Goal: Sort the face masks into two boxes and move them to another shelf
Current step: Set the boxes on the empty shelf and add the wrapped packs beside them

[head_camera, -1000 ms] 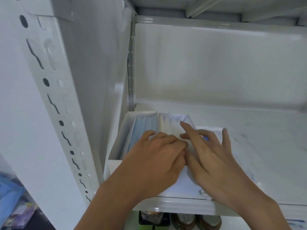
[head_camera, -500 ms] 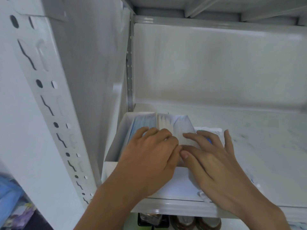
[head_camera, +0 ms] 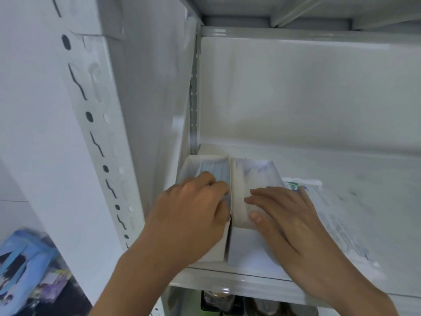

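Two open white boxes stand side by side at the left end of a white metal shelf [head_camera: 341, 169]. The left box [head_camera: 193, 165] holds blue face masks [head_camera: 216, 173]. The right box [head_camera: 248, 254] holds white face masks [head_camera: 255, 176]. My left hand [head_camera: 191, 213] lies palm down on the left box, fingers curled over the blue masks. My right hand [head_camera: 284, 215] rests flat on the white masks in the right box, fingers spread. Neither hand visibly grips anything. A narrow gap shows between the two boxes at the front.
A white printed flat pack [head_camera: 330, 215] lies on the shelf just right of the boxes, under my right wrist. The slotted upright [head_camera: 95, 124] and side panel close the left. Dark jars [head_camera: 218, 302] stand on the shelf below. Blue packaging [head_camera: 20, 265] lies at lower left.
My hands have moved apart: the left has slid left over the blue masks, the right has pulled off the middle onto the white masks. The boxes now show a gap between them.
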The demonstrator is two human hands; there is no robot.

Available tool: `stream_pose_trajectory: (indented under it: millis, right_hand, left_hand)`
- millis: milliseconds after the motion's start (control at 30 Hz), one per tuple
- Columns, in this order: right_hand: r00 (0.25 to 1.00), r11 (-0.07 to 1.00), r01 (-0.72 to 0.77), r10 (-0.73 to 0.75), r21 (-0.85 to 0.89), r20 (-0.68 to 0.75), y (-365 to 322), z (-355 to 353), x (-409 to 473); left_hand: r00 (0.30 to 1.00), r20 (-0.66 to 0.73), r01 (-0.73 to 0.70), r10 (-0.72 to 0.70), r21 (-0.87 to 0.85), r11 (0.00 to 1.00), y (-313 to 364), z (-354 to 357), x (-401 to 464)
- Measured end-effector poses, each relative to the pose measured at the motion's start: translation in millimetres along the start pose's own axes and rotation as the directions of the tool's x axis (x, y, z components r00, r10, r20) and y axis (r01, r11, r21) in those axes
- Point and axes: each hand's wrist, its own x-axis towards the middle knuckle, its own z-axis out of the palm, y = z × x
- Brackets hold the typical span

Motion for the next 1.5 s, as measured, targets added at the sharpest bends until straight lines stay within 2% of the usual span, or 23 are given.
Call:
stream_pose_trajectory:
  millis: [133,300,533,633,733,833,967,1033,1167,1267,1333,1400,1500]
  right_hand:
    - [0.999,0.998,-0.011,0.013,0.057,-0.031,2,1,-1]
    - [1.000,0.998,-0.007,0.009,0.067,-0.030,7,0,-6]
    - [0.999,0.997,-0.006,0.009,0.082,-0.041,8,3,-7]
    - [0.999,0.997,-0.009,0.011,0.076,-0.034,9,3,-7]
    - [0.999,0.997,-0.011,0.014,0.079,-0.036,9,4,-6]
    - [0.999,0.998,-0.009,0.012,0.069,-0.036,10,4,-7]
    - [0.999,0.998,-0.022,0.024,0.060,-0.028,8,4,-5]
    - [0.999,0.999,-0.033,0.034,0.042,-0.014,6,2,-4]
    - [0.997,0.996,-0.072,0.074,-0.061,0.028,0,-2,-2]
    - [0.997,0.992,-0.051,0.058,-0.119,0.049,-13,-4,6]
    - [0.995,0.989,-0.026,0.040,-0.145,0.093,-24,-4,16]
    - [0.988,0.972,0.017,0.021,-0.236,0.156,-32,-2,23]
    - [0.976,0.942,0.055,0.020,-0.331,0.217,-35,-1,26]
  left_hand:
    - [0.994,0.089,0.068,-0.069,0.013,0.998,1,-1,15]
    - [0.982,0.053,0.171,-0.184,0.182,0.968,-5,-3,19]
    - [0.961,0.241,0.056,-0.135,0.307,0.950,-3,1,45]
    - [0.956,0.276,0.025,-0.098,0.258,0.966,-3,-2,53]
    - [0.961,0.263,0.037,-0.084,0.179,0.983,-4,1,55]
    - [0.965,0.234,0.120,-0.121,0.019,0.993,-13,7,55]
    - [0.975,0.130,0.202,-0.181,-0.172,0.964,-27,10,52]
    - [0.979,0.112,0.186,-0.169,-0.165,0.969,-27,12,49]
    - [0.995,0.010,0.103,-0.102,-0.013,0.995,-19,10,36]
    - [0.995,-0.093,0.037,-0.044,-0.076,0.996,-13,5,24]
    - [0.996,-0.078,0.034,-0.045,-0.136,0.990,-12,4,17]
    - [0.997,-0.001,0.080,-0.080,-0.064,0.995,-14,6,12]
    - [0.992,0.000,0.126,-0.126,0.040,0.991,-13,9,5]
